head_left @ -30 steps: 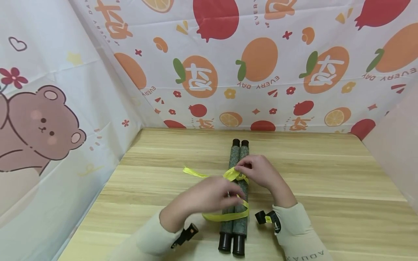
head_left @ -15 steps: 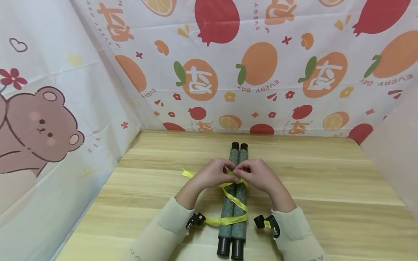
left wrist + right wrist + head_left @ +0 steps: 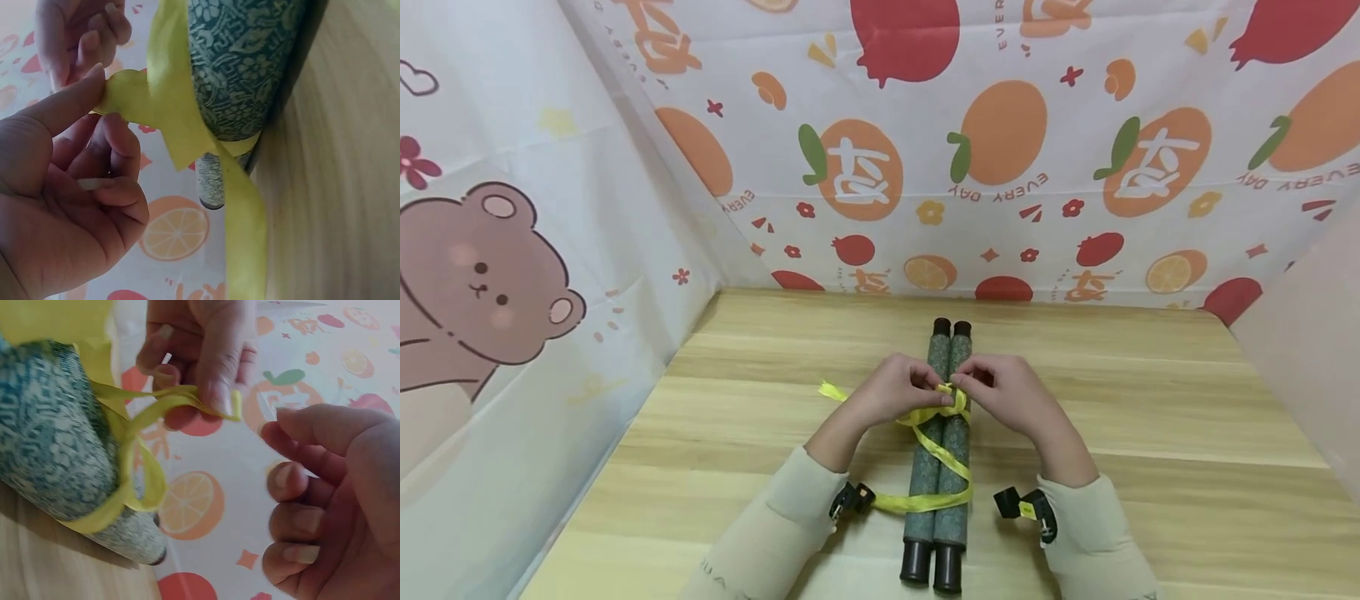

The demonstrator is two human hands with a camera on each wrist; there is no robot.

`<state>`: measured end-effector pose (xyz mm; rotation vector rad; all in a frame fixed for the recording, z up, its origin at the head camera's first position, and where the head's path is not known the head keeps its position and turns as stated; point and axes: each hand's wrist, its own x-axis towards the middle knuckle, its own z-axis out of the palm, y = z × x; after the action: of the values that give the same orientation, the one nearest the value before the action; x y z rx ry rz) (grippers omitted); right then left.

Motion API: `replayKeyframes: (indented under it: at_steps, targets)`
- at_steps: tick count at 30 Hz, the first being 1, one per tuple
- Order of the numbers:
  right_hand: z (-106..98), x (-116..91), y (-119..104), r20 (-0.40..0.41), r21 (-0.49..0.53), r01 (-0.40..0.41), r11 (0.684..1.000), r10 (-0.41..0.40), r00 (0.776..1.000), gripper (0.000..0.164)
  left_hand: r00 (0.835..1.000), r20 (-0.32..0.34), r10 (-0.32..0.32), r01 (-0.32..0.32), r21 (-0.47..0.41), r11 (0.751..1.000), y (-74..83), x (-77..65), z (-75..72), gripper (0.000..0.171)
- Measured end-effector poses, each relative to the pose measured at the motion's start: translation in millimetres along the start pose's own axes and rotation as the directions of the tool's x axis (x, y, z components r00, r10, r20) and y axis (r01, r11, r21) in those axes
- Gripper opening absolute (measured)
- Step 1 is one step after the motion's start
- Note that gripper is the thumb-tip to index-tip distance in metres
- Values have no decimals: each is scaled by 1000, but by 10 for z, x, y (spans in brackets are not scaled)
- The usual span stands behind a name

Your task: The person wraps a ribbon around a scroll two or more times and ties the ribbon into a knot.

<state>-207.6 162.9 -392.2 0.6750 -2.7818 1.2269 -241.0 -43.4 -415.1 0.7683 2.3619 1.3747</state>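
A scroll (image 3: 951, 450), rolled up into two green patterned rolls with dark end knobs, lies lengthwise on the table. A yellow ribbon (image 3: 946, 457) crosses it, with a loop at its far half and a loose tail to the left. Thumb and fingers of my left hand (image 3: 898, 390) pinch a folded bit of the ribbon above the scroll, as the left wrist view shows too. My right hand (image 3: 1006, 392) hovers just right of that bit. In the right wrist view its fingers (image 3: 306, 519) are loosely bent, thumb near forefinger, apart from the ribbon.
The wooden table (image 3: 1150, 400) reaches back to a fruit-print cloth (image 3: 1000, 133). On the left hangs a bear-print cloth (image 3: 490, 275). Small black cameras (image 3: 853, 500) are strapped at both wrists.
My left hand has come up from over the lower scroll and met the right hand at the ribbon. It now pinches the folded bit, while the right hand has let go and drawn slightly away.
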Motion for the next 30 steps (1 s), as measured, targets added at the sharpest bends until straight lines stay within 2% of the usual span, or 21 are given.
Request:
replayKeyframes:
  at_steps: [2,5,10,13,16,19,23,26,30]
  targets:
    - [-38,-22,7,34,-9,-28,1000,29,999,22,1000,2,8,-8,8,1000,14,11,-25,9]
    - [-40,-42,13,156,-23,-67,997,70,985,25,1000,-3,1,-1,17,1000,31,16,-69,8]
    - [113,-21,-5,365,-31,-52,998,60,929,27,1000,-17,-11,11,7,1000,43,5,-111,8]
    - [227,-10,-20,430,-42,-44,998,58,901,24,1000,-12,-17,17,5,1000,37,4,-106,10]
    - [303,-12,-35,463,-49,-40,998,58,884,18,1000,-4,-24,24,21,999,33,7,-92,11]
    - [316,-15,-41,472,-41,-23,999,40,881,13,1000,-4,-28,28,39,999,34,11,-85,8]
    - [232,-26,-15,438,-18,-7,1000,14,899,10,1000,-18,-25,26,44,999,28,22,-84,7]
    - [136,-41,36,407,25,-32,999,19,913,8,999,-34,-29,30,33,999,15,26,-86,7]
    - [20,-69,116,394,115,-84,990,33,919,4,998,-49,-41,41,11,999,-4,22,-81,7]
